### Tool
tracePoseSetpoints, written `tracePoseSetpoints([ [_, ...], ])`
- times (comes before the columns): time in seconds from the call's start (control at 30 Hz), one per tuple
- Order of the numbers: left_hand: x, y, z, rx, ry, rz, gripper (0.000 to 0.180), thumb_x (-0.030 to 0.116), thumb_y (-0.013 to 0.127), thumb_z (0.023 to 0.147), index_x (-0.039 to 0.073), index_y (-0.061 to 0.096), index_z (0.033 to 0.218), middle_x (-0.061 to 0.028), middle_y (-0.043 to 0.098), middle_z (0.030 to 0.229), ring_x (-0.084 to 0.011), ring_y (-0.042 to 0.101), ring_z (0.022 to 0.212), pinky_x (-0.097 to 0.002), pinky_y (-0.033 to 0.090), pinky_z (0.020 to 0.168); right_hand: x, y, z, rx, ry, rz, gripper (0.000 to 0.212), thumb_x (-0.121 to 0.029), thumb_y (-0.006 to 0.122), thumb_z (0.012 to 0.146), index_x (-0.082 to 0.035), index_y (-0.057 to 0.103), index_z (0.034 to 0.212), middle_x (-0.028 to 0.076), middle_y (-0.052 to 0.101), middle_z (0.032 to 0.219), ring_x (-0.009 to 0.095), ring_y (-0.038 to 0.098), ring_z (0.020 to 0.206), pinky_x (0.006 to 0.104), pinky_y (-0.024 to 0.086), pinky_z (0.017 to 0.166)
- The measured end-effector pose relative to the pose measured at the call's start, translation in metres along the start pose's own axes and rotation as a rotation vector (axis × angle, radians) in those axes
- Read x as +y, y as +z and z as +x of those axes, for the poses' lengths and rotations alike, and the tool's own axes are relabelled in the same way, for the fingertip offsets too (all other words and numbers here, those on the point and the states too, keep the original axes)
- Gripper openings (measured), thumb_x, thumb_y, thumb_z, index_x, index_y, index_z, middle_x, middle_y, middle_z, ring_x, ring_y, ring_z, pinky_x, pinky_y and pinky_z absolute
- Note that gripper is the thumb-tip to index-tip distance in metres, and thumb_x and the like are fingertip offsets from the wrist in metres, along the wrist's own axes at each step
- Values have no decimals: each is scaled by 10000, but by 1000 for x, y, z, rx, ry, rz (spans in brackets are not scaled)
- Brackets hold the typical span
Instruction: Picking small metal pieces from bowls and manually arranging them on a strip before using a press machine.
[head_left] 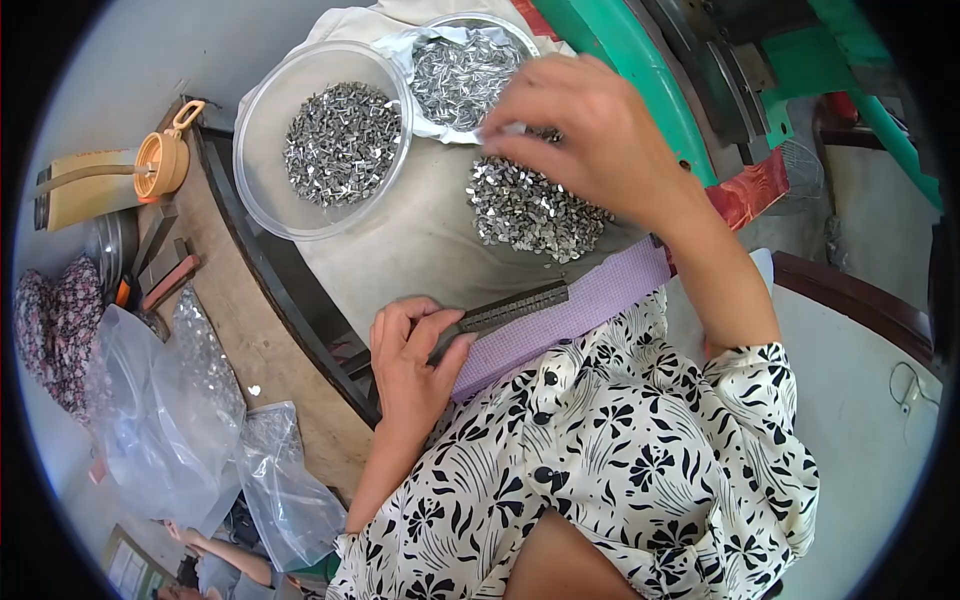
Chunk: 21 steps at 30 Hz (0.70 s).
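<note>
My left hand [410, 350] grips the near-left end of a dark, ridged metal bar [515, 306], thumb on one side and fingers on the other. The bar lies along a purple woven-textured strip [618, 282] in front of my body. Over a loose pile of small, shiny metal pieces [535, 215], my right hand [595, 125] hovers with fingers curled and pinched together. Its fingertips are blurred near the edge of a lined bowl [465, 80] of thin silvery pieces. What they hold, if anything, cannot be made out.
A clear round tub [248, 175] holds more small metal bits at the back left. Left is a wooden table [270, 345] with plastic bags [150, 410], a red-edged block [170, 282] and an orange lid [162, 165]. Green machinery [640, 75] stands back right. Another person [230, 565] appears lower left.
</note>
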<state>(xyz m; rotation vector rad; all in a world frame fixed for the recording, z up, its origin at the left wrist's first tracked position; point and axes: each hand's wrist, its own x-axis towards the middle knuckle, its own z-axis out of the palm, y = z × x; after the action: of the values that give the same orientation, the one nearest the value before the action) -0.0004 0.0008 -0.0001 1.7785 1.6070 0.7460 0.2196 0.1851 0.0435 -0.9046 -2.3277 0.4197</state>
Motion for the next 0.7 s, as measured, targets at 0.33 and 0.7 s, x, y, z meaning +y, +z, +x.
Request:
tracePoseSetpoints([
  [0.33, 1, 0, 3, 2, 27, -7, 337, 55, 817, 659, 72, 709, 978, -62, 604, 978, -269, 558, 909, -377, 428, 797, -57, -13, -97, -290, 74, 121, 179, -161, 809, 687, -144, 756, 858, -13, 610, 841, 191, 576, 775, 339, 405, 694],
  [0.7, 0, 0, 1, 21, 45, -2, 338, 62, 824, 657, 78, 704, 973, -59, 605, 973, -275, 559, 899, -378, 434, 783, -52, -8, -109, -244, 141, 99, 188, -155, 812, 676, -152, 746, 852, -12, 604, 857, 193, 571, 795, 338, 397, 714],
])
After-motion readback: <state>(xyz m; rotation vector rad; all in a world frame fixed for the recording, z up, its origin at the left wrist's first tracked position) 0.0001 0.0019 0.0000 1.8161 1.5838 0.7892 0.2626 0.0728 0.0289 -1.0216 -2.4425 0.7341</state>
